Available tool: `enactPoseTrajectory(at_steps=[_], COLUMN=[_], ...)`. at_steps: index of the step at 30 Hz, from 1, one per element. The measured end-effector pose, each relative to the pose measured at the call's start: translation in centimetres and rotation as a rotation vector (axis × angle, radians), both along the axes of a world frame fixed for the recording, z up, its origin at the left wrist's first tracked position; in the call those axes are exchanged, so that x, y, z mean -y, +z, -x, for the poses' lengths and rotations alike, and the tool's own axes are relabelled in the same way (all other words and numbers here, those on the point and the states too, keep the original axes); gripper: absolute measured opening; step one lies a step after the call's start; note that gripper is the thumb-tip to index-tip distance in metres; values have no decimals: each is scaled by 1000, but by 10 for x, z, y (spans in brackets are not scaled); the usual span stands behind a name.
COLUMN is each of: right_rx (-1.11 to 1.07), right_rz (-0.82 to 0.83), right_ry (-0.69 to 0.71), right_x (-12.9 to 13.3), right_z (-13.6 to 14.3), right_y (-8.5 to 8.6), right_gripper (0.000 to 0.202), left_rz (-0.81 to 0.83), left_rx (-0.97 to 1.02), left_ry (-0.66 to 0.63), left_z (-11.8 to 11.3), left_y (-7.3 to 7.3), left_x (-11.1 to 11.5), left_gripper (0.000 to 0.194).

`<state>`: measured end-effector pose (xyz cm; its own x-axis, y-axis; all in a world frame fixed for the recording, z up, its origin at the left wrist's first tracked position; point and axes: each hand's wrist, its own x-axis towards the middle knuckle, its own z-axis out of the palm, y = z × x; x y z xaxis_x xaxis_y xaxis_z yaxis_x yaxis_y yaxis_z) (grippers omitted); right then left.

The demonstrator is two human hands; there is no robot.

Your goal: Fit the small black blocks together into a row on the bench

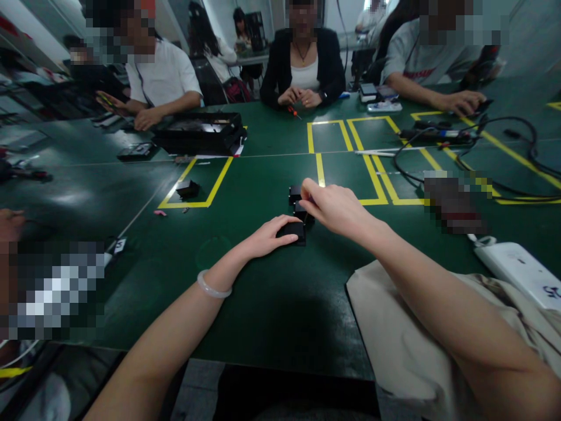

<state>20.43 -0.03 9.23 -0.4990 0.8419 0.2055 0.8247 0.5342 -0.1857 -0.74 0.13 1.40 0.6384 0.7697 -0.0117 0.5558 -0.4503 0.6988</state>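
Near the middle of the green table (263, 298), my left hand (276, 235) holds a small black block (294, 231) between thumb and fingers, low on the tabletop. Just beyond it, my right hand (326, 204) is closed in a pinch over another black piece (302, 210); whatever lies between its fingertips is too small to make out. A further black piece (294, 193) sits behind, close to my right fingertips. The black pieces stand close together in a short row.
A black open box (199, 133) and a small black block (187, 189) lie at the left. Black cables (521, 190), a white power strip (521, 272) and beige cloth (390, 333) are at the right. Several people sit around the table.
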Motion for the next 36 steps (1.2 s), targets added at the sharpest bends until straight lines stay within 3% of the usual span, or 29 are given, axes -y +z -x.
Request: enactPoseTrajectory(at_steps=[36], right_rx=[2], right_rz=[14], right_ry=[-22], right_x=[1], right_z=[0], right_y=[2], right_gripper=[23], left_rz=[24], left_rx=[16], left_ry=[19], left_z=[0], left_y=[-2], left_x=[1], left_gripper=[47])
